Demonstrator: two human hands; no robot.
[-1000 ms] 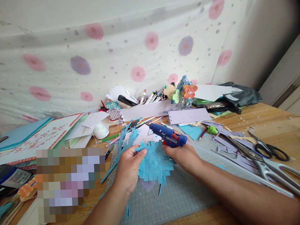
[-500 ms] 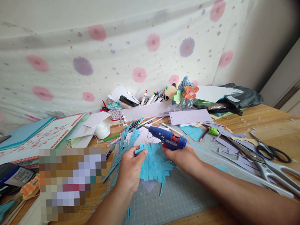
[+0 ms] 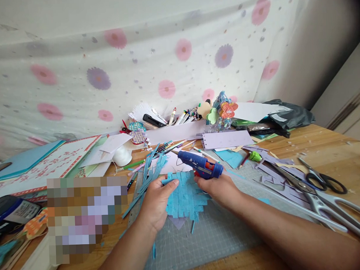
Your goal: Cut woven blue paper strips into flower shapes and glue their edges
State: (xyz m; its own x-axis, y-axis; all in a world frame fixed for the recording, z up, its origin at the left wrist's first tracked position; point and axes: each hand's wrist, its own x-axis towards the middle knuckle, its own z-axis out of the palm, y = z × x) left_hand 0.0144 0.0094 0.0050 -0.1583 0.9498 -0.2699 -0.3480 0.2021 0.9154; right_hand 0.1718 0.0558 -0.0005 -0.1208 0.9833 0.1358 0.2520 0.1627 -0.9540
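Observation:
A blue hot glue gun (image 3: 200, 164) with a red trigger area is gripped in my right hand (image 3: 219, 188), its nozzle pointing to the left. From its rear a long clear glue stick (image 3: 288, 200) runs off to the right. My left hand (image 3: 158, 198) pinches the left edge of a piece woven from blue paper strips (image 3: 185, 196), thumb on top. A lilac paper corner (image 3: 177, 222) pokes out below the woven piece. Part of the right hand's fingers is hidden behind the glue gun and paper.
Under my hands lies a grey cutting mat (image 3: 184, 253). Loose blue paper strips (image 3: 150, 171) are heaped left of the glue gun. Large scissors (image 3: 313, 195) and black-handled scissors (image 3: 326, 181) rest at right among lilac scraps. A white thread spool (image 3: 122, 156) stands further back.
Hardly anything differs. My left thumb has shifted very slightly to the right on the blue woven paper; the glue gun stays about where it was.

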